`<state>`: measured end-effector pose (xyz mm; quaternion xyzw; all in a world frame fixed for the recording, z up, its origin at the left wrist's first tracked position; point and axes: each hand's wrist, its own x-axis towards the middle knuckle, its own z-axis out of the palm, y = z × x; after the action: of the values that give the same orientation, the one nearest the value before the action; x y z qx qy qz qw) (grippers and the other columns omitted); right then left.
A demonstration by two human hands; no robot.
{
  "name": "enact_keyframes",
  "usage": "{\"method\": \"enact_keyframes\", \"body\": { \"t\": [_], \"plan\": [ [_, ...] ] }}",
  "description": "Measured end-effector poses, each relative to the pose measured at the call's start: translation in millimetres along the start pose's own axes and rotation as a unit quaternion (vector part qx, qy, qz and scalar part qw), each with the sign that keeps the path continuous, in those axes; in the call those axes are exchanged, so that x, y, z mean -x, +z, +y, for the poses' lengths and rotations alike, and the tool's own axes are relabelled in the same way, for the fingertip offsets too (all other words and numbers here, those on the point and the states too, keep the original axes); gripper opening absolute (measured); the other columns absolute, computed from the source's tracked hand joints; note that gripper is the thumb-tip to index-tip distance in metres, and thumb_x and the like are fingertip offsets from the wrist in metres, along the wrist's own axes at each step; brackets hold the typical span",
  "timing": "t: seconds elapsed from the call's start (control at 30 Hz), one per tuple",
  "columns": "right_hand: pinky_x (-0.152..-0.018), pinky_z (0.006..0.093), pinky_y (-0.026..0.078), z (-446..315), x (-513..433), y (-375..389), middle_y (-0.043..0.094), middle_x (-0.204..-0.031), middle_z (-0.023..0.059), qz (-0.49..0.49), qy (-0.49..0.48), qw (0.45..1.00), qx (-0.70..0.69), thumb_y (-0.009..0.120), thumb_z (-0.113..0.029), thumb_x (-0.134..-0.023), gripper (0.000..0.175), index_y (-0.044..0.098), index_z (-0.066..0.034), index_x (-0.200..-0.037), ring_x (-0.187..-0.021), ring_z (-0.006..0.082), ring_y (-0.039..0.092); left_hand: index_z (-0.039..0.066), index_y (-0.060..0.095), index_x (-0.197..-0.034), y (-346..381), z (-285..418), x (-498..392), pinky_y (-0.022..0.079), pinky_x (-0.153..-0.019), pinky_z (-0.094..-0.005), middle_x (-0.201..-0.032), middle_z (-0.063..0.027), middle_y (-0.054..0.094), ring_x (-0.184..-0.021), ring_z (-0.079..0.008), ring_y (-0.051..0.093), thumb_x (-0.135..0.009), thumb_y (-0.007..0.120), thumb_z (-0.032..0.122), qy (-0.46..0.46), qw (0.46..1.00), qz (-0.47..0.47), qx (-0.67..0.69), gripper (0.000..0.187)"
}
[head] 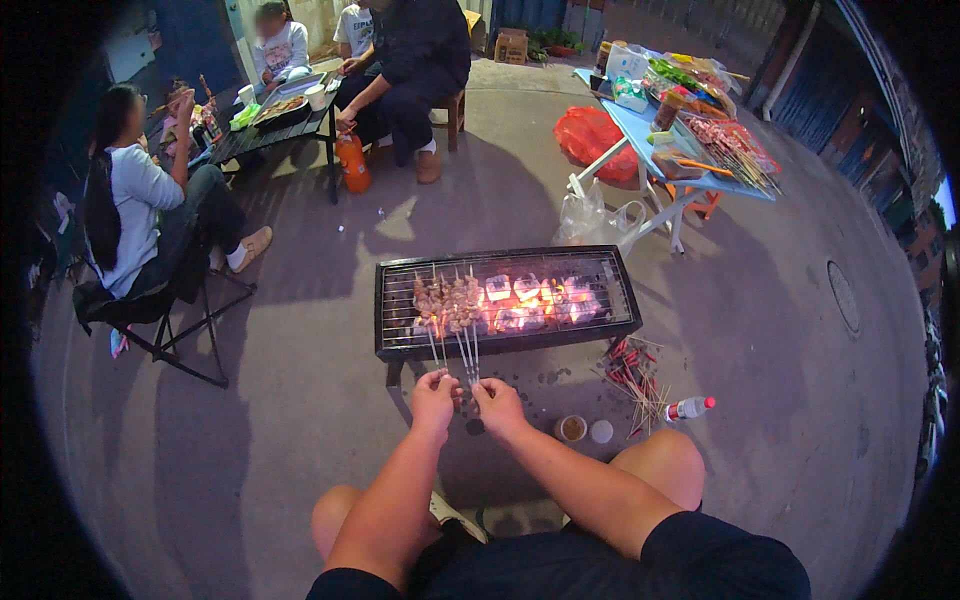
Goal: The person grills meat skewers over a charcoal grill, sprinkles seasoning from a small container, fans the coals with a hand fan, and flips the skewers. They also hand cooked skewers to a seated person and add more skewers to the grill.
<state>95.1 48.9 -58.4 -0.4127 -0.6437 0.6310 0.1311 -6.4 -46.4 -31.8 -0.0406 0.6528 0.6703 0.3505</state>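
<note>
Before me stands a low black charcoal grill (510, 346) with a wire grate (397, 304). Several meat skewers (448, 296) lie side by side across the grate's left half. Their thin metal rods stick out past the near rim toward me. My left hand (435, 401) pinches the ends of the left rods. Close beside it, my right hand (496, 405) grips the ends of the right bunch. Glowing charcoal (529, 304) with small flames burns under the middle and right of the grate; part of it sits below the meat.
Used sticks (645, 397), a plastic bottle (690, 408) and an open jar (571, 428) with its lid (601, 431) lie near my right knee. A blue folding table (637, 124) holds food and raw skewers (727, 146). Several people sit around a black table (225, 146) at the back left.
</note>
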Motion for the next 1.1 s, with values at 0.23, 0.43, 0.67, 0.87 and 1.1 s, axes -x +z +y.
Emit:
{"method": "enact_keyframes", "body": {
  "t": [0.23, 0.43, 0.67, 0.87, 1.1],
  "plan": [
    [-0.072, 0.0344, 0.054, -20.6, 7.3, -8.5, 0.072, -0.082, 0.0083, 0.082, -0.034, 0.992, 0.091, 0.074, -0.023, -0.096, 0.024, 0.074, 0.0015, -0.095, -0.075, 0.0158, 0.067, 0.001, 0.065, -0.122, -4.6, 5.5, 5.9, 0.056, -0.073, -0.0315, -0.102, -0.0066, 0.069, -0.086, -0.0155, 0.068, -0.102, 0.064, 0.016, 0.03, 0.995, 0.054, -0.084, 0.025],
    [-0.074, 0.0382, 0.055, -34.9, 11.7, -24.3, 0.074, -0.083, 0.011, 0.133, -0.032, 0.976, 0.167, 0.074, -0.026, -0.095, 0.026, 0.071, -0.0012, -0.099, -0.079, 0.0235, 0.072, 0.001, 0.069, -0.119, -9.9, 7.1, 5.6, 0.054, -0.082, -0.0324, -0.103, -0.0068, 0.071, -0.091, -0.0174, 0.067, -0.097, 0.072, 0.016, 0.076, 0.986, 0.082, -0.122, 0.027],
    [-0.074, 0.0448, 0.056, -33.7, 3.7, -47.0, 0.074, -0.085, 0.0143, 0.183, -0.101, 0.942, 0.263, 0.071, -0.029, -0.097, 0.024, 0.068, -0.0061, -0.101, -0.081, 0.0355, 0.072, 0.001, 0.069, -0.12, -5.4, 19.1, 15.6, 0.054, -0.081, -0.0322, -0.103, -0.0076, 0.071, -0.092, -0.0164, 0.067, -0.095, 0.074, 0.017, 0.072, 0.981, 0.076, -0.162, 0.03],
    [-0.06, 0.0306, 0.05, -19.1, -5.7, -39.4, 0.07, -0.079, 0.0052, 0.094, -0.022, 0.994, -0.043, 0.062, -0.024, -0.106, 0.018, 0.067, -0.007, -0.103, -0.064, 0.0142, 0.062, 0.002, 0.069, -0.119, -5.1, 15.0, 9.5, 0.054, -0.077, -0.0326, -0.103, -0.0074, 0.072, -0.09, -0.0169, 0.067, -0.095, 0.072, 0.016, 0.066, 0.983, 0.064, -0.157, 0.027],
    [-0.056, 0.022, 0.045, -28.2, 5.1, -23.1, 0.065, -0.084, 0.0007, 0.011, 0.128, 0.969, -0.209, 0.059, -0.024, -0.108, 0.016, 0.065, -0.0095, -0.11, -0.063, 0.0068, 0.053, 0.002, 0.066, -0.115, -7.9, 13.5, 6.7, 0.053, -0.075, -0.0338, -0.098, -0.0068, 0.069, -0.085, -0.0172, 0.065, -0.102, 0.061, 0.013, -0.007, 0.996, 0.076, -0.046, 0.018]
  ]
}}
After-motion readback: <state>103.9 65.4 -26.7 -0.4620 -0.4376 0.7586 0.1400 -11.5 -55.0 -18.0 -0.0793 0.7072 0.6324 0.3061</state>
